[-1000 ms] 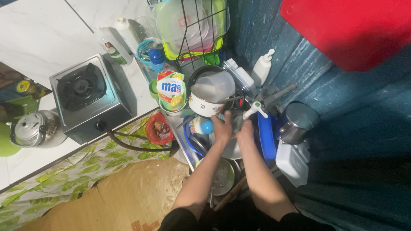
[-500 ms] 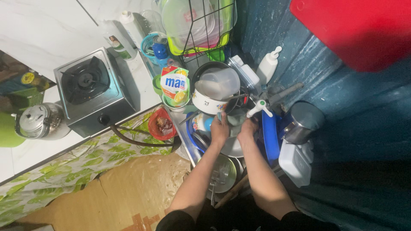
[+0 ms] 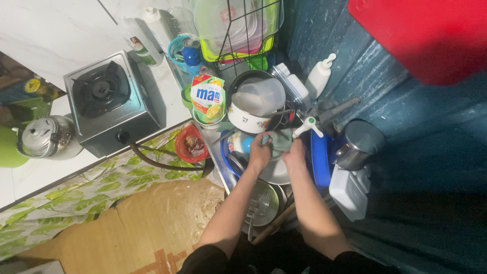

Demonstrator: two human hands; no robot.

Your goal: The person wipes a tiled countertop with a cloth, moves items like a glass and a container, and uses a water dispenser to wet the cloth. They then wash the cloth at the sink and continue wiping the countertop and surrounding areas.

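I have both hands together on a green cloth (image 3: pixel 280 141), left hand (image 3: pixel 260 152) and right hand (image 3: pixel 295 155) gripping it over a steel plate (image 3: pixel 276 172). Stacked pot (image 3: pixel 251 117) just beyond my hands could topple if nudged.

A white marbled counter (image 3: pixel 45 35) is seen at the upper left, and a single-burner gas stove (image 3: pixel 109 104) is set on it. Right of the stove, a dark blue wall (image 3: pixel 406 132) (dimly lit) is seen. Below the stove, brown cardboard (image 3: pixel 147 223) is laid on the floor.
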